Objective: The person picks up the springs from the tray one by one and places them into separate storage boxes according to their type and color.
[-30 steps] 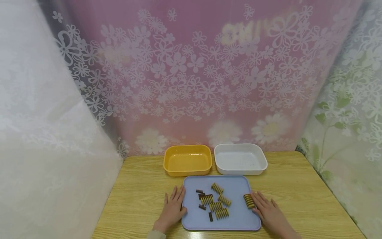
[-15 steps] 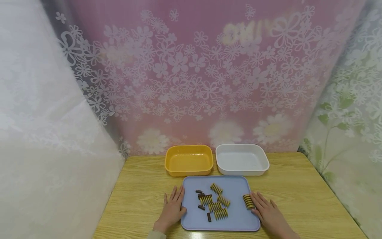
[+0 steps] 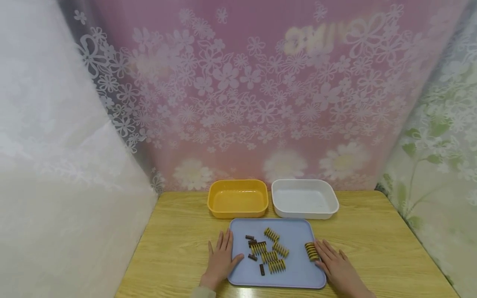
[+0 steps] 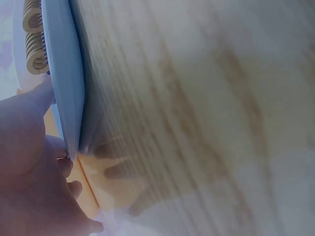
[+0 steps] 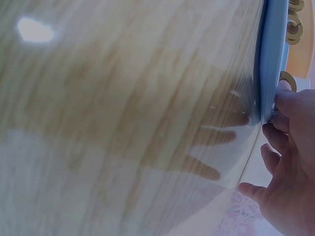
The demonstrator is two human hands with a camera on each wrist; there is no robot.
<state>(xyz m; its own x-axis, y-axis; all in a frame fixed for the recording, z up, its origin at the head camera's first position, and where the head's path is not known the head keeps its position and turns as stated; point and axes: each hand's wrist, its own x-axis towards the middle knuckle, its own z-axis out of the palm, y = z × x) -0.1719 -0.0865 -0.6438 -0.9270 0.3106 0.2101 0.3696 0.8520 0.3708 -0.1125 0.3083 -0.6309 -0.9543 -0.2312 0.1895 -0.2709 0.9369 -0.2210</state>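
A blue tray (image 3: 298, 275) lies on the table in the head view. Several thick yellow coil springs (image 3: 277, 266) and several short dark springs (image 3: 262, 270) are grouped left of its middle. One yellow spring (image 3: 311, 251) sits apart at the right edge. My left hand (image 3: 221, 261) is at the tray's left edge, fingers straight, thumb reaching over the rim. At the right edge my right hand (image 3: 337, 265) rests with extended fingers, close beside the lone spring. Both wrist views show the hands against the tray's side, the left hand (image 4: 29, 157) and the right hand (image 5: 290, 162) holding no spring.
Behind the tray stand a yellow bin (image 3: 237, 200) and a white bin (image 3: 304, 199), side by side. The wooden table (image 3: 171, 236) ends at a pink flowered curtain (image 3: 257, 103). Pale sheets (image 3: 67, 165) hang at both sides.
My left hand shifts slightly right, and its thumb now lies farther over the tray. The right hand, tray and springs keep their places; the head view drifts a little.
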